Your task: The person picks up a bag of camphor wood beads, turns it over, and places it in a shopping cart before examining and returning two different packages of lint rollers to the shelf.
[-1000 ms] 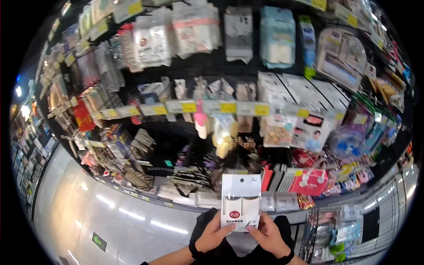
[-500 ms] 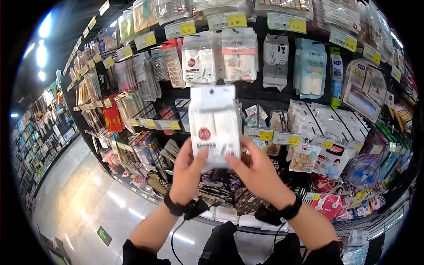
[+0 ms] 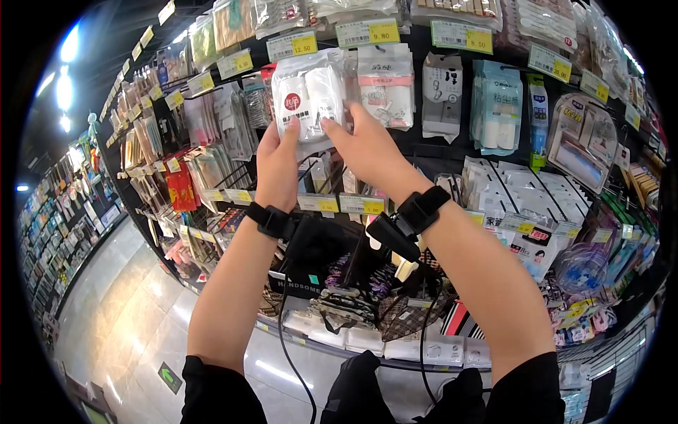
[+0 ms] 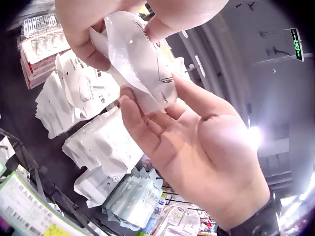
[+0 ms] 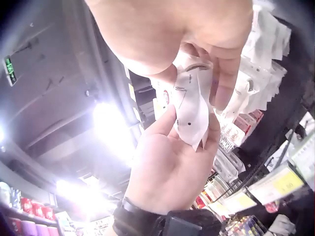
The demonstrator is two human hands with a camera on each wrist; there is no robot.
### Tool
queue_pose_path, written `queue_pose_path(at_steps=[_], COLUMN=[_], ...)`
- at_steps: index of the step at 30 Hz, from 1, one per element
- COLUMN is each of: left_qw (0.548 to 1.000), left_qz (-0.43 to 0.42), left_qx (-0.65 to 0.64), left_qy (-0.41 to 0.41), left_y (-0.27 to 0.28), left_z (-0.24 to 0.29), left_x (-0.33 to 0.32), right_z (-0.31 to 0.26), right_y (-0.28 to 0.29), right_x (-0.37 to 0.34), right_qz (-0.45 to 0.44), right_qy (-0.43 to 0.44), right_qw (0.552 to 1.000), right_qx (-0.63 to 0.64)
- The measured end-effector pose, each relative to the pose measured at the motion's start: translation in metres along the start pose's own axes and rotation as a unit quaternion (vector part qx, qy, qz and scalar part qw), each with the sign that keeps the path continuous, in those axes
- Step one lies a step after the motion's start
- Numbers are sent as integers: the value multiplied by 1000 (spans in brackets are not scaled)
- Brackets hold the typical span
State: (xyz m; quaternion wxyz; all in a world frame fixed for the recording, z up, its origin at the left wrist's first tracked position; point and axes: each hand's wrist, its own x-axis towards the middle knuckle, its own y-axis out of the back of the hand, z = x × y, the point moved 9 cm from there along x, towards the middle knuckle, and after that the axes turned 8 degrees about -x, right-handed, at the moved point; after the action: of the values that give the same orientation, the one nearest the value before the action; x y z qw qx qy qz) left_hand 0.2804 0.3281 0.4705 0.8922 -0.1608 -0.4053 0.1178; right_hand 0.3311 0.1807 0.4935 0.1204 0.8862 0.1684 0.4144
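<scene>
A white plastic pack with a red round logo (image 3: 292, 101) is held upright in front of the upper shelf rack in the head view. My left hand (image 3: 277, 164) grips its lower left edge, thumb on the front; my right hand (image 3: 371, 152) pinches the lower right edge. The left wrist view shows the pack (image 4: 140, 64) side-on between both hands, with the right hand (image 4: 204, 140) below it. In the right wrist view the left hand (image 5: 170, 164) holds the near edge of the pack (image 5: 192, 110). Fingers behind the pack are partly hidden in the head view.
Similar white packs (image 3: 385, 88) hang just right of the held one. A price-label rail (image 3: 318, 203) crosses below the hands. Blue packs (image 3: 496, 106) hang farther right. Bags and boxes (image 3: 353, 300) fill the lower shelf, and cables hang from both wrists.
Both hands have carried the pack up and slightly left, closer to the hanging packs. The arms reach farther forward, and the grip stays on both sides of the pack.
</scene>
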Motion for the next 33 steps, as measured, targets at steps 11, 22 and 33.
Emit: queue_pose_path(at_steps=[11, 22, 33], left_qw=[999, 999, 999], left_qz=[-28, -37, -32], left_qx=[-12, 2, 9], left_qy=[-24, -1, 43], left_y=[0, 10, 12], left_z=[6, 0, -8], left_x=[14, 21, 33], right_z=[-10, 2, -3], right_y=[0, -7, -2], right_x=[10, 12, 16], right_qz=[11, -5, -26], right_qy=[38, 1, -60], right_qw=[999, 1000, 997], right_qx=[-15, -6, 35])
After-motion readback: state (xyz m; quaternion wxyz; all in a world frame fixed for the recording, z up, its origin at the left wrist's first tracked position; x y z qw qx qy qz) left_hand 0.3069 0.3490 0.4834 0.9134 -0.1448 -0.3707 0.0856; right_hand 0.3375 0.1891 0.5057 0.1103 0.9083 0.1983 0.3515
